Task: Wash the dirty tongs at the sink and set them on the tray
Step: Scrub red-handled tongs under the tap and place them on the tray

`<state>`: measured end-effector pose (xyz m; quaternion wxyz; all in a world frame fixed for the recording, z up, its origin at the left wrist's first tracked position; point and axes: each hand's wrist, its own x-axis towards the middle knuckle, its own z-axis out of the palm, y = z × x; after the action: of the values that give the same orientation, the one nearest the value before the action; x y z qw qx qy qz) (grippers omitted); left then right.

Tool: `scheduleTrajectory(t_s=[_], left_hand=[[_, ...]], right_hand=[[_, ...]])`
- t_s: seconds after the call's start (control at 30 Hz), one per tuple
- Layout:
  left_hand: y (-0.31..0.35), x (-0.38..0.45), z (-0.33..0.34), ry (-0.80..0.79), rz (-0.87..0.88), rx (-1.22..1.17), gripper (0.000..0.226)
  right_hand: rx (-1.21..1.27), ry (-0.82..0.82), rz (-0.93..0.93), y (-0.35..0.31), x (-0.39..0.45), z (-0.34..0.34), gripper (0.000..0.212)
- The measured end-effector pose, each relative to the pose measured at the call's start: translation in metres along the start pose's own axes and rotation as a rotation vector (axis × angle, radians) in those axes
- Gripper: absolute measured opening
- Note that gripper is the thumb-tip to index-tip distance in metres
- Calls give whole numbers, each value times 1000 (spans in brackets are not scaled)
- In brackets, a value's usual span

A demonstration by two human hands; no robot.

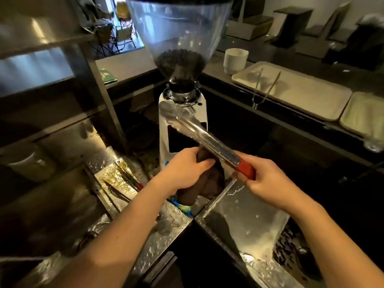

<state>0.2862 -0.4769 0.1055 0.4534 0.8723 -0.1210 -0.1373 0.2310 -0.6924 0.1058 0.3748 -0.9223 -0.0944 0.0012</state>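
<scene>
Standing behind the wet sink (pixel 239 215) is one big coffee grinder (pixel 180 59). Two pale trays (pixel 301 94) lie on the bench (pixel 228 75) at the right, and one thin pair of tongs (pixel 264 88) rests on the nearer tray. One red-handled pair of tongs (pixel 199 134) points up and left, over the sink. The right hand (pixel 268 181) grips its red end. The left hand (pixel 182 171) squeezes one dark sponge (pixel 205 181) against it.
</scene>
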Motion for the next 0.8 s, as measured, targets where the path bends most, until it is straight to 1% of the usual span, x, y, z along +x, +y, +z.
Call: scheduleTrajectory(t_s=[0.07, 0.1, 0.2, 0.27, 0.3, 0.37, 0.4, 0.43, 0.53, 0.6, 0.63, 0.67, 0.73, 0.8], left_hand=[[21, 13, 21, -42, -58, -177, 26], [31, 20, 31, -49, -75, -241, 25], [55, 43, 58, -30, -88, -346, 14], [66, 57, 71, -20, -99, -409, 15], [70, 63, 76, -7, -109, -419, 16], [79, 75, 86, 15, -132, -413, 17], [82, 80, 91, 18, -142, -411, 17], [86, 86, 96, 15, -145, -408, 17], [91, 97, 104, -7, -152, -412, 16], [93, 103, 106, -16, -157, -428, 14], [94, 105, 107, -20, -158, -436, 14], [94, 107, 109, -24, -161, -443, 15], [96, 112, 110, -24, -162, -454, 15], [97, 117, 110, -18, -156, -463, 13]], right_hand=[[56, 44, 17, 17, -8, -19, 66], [73, 68, 43, 24, -10, -28, 66], [133, 142, 124, 42, -10, -48, 47], [212, 176, 234, 51, -5, -57, 28], [233, 185, 306, 55, 0, -62, 25], [303, 203, 455, 65, 12, -72, 53], [350, 214, 518, 70, 19, -75, 63], [388, 227, 566, 75, 26, -80, 67], [380, 290, 604, 82, 47, -94, 50], [341, 317, 648, 87, 63, -105, 69], [313, 329, 674, 89, 72, -111, 75], [295, 340, 694, 90, 79, -116, 77], [305, 360, 743, 93, 94, -128, 71], [299, 342, 790, 97, 108, -139, 59]])
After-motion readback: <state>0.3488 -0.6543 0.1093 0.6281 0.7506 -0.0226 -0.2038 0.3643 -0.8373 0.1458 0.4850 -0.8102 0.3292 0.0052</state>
